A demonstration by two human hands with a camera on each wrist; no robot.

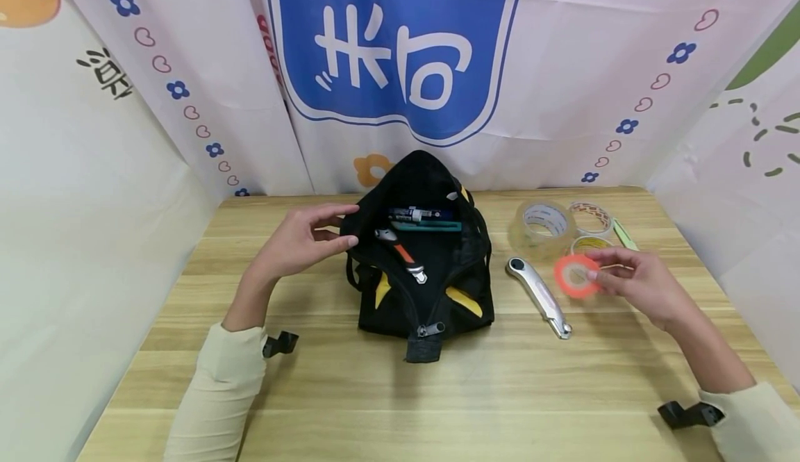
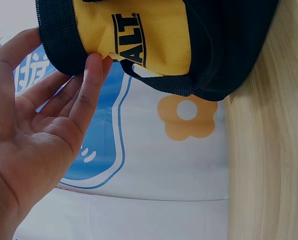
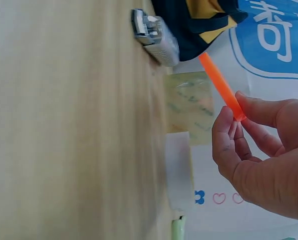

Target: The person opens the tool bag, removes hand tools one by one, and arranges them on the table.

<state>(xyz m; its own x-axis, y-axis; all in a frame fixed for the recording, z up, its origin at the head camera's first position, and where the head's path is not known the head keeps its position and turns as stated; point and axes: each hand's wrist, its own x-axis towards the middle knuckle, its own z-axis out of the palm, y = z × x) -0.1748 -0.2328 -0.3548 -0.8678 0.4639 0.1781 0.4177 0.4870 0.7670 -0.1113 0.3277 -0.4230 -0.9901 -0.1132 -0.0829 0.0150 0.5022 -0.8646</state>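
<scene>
1. Nearest on the worktop (image 1: 350,406) stands one black-and-yellow bag (image 1: 381,318), mouth open, its zip end toward the person. Its cloth looks soft and apt to sag; the rim is the natural hold.
2. One silver knife (image 1: 539,299) lies right of the bag, apart from it. It looks stiff and smooth, best taken by the handle.
3. The right hand (image 1: 640,281) pinches the edge of one orange tape roll (image 1: 562,276) between thumb and fingers, off the worktop. The roll is probably light and fairly stiff; its rim suits a pinch.
4. The left hand (image 1: 300,240) pinches the bag's left rim, thumb and fingers on the cloth.
5. Inside the bag: one small wrench (image 1: 403,252), one teal tool (image 1: 437,226) and dark markers (image 1: 420,214), too bunched to count.
6. Farther right sit three more rolls: one wide clear roll (image 1: 523,238) and two narrower rolls (image 1: 587,210), with one green cutter (image 1: 625,235) beside them.
</scene>
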